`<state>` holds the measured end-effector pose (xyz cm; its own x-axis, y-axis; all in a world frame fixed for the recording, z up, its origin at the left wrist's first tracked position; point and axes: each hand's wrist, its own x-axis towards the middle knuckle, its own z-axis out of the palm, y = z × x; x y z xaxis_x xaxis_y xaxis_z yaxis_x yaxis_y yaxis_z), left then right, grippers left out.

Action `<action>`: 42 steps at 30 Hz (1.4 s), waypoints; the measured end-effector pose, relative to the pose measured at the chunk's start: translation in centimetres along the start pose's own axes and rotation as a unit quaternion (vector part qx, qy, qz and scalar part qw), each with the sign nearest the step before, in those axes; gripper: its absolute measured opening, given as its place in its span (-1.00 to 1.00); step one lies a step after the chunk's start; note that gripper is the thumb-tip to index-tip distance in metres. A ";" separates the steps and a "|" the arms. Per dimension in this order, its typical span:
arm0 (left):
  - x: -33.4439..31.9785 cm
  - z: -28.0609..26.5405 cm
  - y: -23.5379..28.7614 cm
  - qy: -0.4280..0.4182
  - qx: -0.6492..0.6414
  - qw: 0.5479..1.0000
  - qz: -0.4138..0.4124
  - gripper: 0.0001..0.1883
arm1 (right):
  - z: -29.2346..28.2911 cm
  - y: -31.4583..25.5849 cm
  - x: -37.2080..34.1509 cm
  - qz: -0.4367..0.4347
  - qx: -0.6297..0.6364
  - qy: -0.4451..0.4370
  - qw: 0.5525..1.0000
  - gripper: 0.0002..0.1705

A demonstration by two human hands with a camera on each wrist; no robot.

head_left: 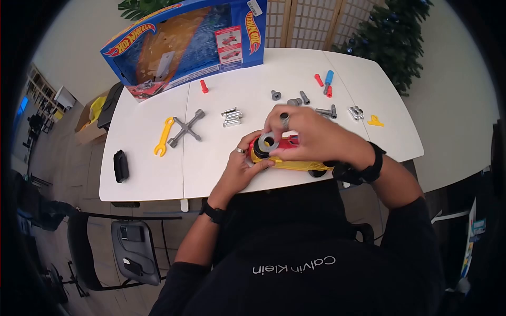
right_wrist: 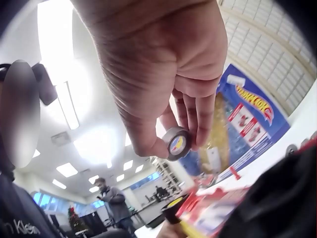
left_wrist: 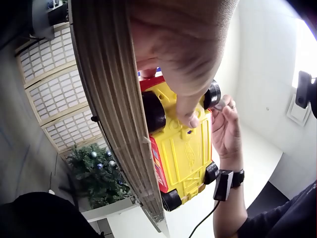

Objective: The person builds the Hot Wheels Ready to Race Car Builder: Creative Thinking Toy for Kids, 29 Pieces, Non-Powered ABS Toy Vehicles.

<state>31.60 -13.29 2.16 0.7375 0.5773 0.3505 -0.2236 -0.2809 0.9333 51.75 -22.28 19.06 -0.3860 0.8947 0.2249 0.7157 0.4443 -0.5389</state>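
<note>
A red and yellow toy car [head_left: 295,165] stands tilted on its side near the table's front edge, its yellow underside [left_wrist: 185,148] visible in the left wrist view. My left hand [head_left: 237,171] grips its end, the thumb pressed on the underside beside the black wheels [left_wrist: 153,111]. Between thumb and fingers, my right hand [head_left: 303,131] pinches a grey ring [right_wrist: 173,133]. In the head view that ring overlaps the black wheel at the car's left end. A round sticker shows through the ring in the right wrist view.
A Hot Wheels box [head_left: 247,63] stands at the back left. On the table lie a yellow wrench [head_left: 164,138], a grey cross wrench [head_left: 186,128], silver parts [head_left: 232,117], grey bolts [head_left: 304,97], a blue screwdriver [head_left: 329,79], a yellow piece [head_left: 375,121] and a black case [head_left: 121,166].
</note>
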 end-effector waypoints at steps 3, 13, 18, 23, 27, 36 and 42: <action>0.0 0.0 -0.2 0.019 -0.047 0.998 -0.026 -0.18 | 2.2 -0.9 0.1 0.029 -0.009 -0.005 1.000 -0.70; 0.2 -0.1 0.8 0.026 -0.007 1.000 0.005 -0.20 | 6.2 -0.9 -3.3 -0.031 -0.270 0.036 0.962 -0.33; 0.1 0.1 0.6 0.027 -0.043 0.999 0.004 -0.23 | 7.1 -2.5 -4.6 0.046 -0.278 0.023 0.959 -0.08; -0.2 0.6 0.2 0.030 -0.024 0.999 0.030 -0.13 | 7.1 -2.1 -4.8 0.054 -0.241 0.024 0.969 0.06; -0.4 0.5 -1.6 0.051 0.036 0.993 0.101 -0.20 | 7.2 -1.5 -4.9 0.055 -0.265 0.021 0.962 0.09; -0.6 -0.1 -2.0 0.017 0.109 0.990 0.092 -0.18 | -5.8 5.3 -7.9 0.236 -0.116 0.211 0.941 -0.56; -0.5 0.3 -0.8 0.047 0.041 0.997 0.035 -0.16 | -6.2 16.6 -13.5 0.383 -0.261 0.054 0.885 -0.63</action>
<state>31.59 -13.56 1.21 0.6572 0.6227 0.4246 -0.2173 -0.3829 0.8979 72.43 -26.65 12.07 0.3657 0.9295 0.0481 0.9254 -0.3577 -0.1253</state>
